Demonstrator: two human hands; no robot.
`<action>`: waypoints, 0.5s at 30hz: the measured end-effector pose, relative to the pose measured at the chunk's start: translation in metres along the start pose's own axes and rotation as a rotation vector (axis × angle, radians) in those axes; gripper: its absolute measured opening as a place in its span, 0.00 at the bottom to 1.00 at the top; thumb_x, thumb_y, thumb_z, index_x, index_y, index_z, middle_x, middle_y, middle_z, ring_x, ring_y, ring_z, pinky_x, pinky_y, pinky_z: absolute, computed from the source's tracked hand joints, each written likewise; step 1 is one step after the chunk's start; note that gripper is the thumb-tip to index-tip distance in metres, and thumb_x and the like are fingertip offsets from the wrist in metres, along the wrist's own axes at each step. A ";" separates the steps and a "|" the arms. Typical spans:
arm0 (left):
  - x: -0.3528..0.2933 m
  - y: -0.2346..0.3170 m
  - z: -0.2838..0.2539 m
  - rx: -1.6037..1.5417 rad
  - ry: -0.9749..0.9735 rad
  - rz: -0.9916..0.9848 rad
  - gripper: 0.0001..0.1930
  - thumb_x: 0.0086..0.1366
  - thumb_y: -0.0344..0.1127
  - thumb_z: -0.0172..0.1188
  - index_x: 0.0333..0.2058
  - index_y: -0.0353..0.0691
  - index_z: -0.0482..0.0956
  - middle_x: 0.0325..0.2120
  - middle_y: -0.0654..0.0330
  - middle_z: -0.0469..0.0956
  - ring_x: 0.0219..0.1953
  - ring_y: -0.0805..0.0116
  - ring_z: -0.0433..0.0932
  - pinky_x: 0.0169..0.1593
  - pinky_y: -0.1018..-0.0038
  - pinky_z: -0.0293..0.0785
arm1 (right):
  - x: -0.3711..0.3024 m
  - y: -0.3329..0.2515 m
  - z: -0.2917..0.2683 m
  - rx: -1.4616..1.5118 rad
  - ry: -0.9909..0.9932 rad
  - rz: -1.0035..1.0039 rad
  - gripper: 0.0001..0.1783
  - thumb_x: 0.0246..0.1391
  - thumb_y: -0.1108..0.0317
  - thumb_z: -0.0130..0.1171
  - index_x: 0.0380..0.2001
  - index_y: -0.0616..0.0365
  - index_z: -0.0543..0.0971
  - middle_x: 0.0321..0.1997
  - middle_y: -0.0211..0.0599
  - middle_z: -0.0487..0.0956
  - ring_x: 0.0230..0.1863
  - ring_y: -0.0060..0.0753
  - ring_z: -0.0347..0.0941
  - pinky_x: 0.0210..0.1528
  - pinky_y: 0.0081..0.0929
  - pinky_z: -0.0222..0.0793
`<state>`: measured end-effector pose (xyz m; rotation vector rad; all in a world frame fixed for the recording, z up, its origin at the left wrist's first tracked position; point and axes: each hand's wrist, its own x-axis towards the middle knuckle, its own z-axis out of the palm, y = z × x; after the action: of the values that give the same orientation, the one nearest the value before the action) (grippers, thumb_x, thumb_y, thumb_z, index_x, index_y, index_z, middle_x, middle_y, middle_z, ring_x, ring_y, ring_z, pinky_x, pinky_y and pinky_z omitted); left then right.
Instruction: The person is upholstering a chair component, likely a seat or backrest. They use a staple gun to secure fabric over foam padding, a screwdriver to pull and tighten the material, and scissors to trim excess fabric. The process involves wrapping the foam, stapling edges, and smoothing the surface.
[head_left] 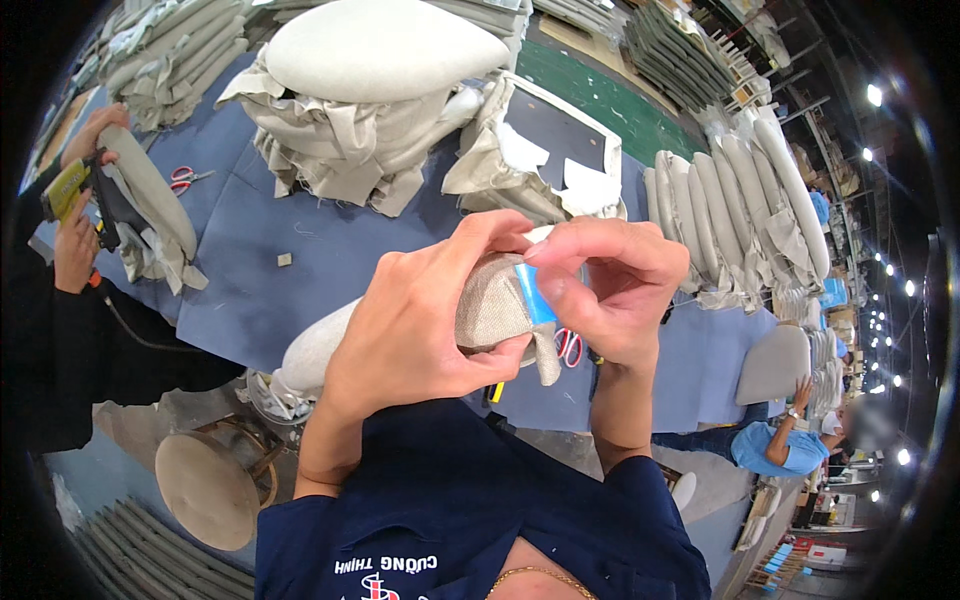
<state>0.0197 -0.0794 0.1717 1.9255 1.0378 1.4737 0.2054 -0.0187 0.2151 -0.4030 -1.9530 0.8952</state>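
A beige fabric-covered padded piece (490,308) is held up in front of my chest, above the blue-grey table. My left hand (415,310) wraps round it, fingers over the top and thumb along its lower edge. On its right end lies a strip of shiny blue tape (537,295). My right hand (620,275) pinches at the strip's upper part, thumb and forefinger close together. A loose flap of fabric hangs below the tape. Red-handled scissors (568,348) lie just beneath, partly hidden by my right hand.
Stacked beige cushions (385,50) stand at the far side, with a dark panel (555,120) beside them. More cushions (740,205) line up at right. At left a co-worker handles a yellow-and-black tool (72,190) near other scissors (183,180). A round stool (205,490) stands lower left.
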 end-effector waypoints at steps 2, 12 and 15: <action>0.000 0.001 0.004 -0.019 -0.015 -0.018 0.37 0.43 0.30 0.70 0.56 0.33 0.72 0.43 0.47 0.83 0.45 0.49 0.85 0.49 0.68 0.79 | -0.002 0.002 0.003 0.072 0.000 -0.007 0.14 0.41 0.84 0.63 0.35 0.65 0.87 0.26 0.34 0.84 0.26 0.18 0.77 0.31 0.18 0.70; -0.003 0.003 0.005 0.041 -0.059 0.040 0.36 0.47 0.35 0.71 0.57 0.34 0.71 0.43 0.50 0.82 0.43 0.48 0.83 0.44 0.62 0.79 | -0.013 0.009 -0.001 0.124 0.000 -0.030 0.15 0.39 0.86 0.62 0.34 0.67 0.86 0.28 0.38 0.84 0.25 0.20 0.76 0.30 0.19 0.70; -0.002 0.000 0.008 0.026 -0.038 0.076 0.36 0.46 0.35 0.72 0.56 0.34 0.72 0.43 0.48 0.82 0.43 0.47 0.83 0.44 0.61 0.79 | -0.015 0.013 0.000 0.159 0.023 -0.017 0.15 0.38 0.86 0.61 0.34 0.68 0.86 0.28 0.38 0.84 0.25 0.20 0.76 0.30 0.19 0.69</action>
<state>0.0269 -0.0808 0.1687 2.0240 0.9818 1.4649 0.2117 -0.0187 0.1966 -0.3024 -1.8462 1.0225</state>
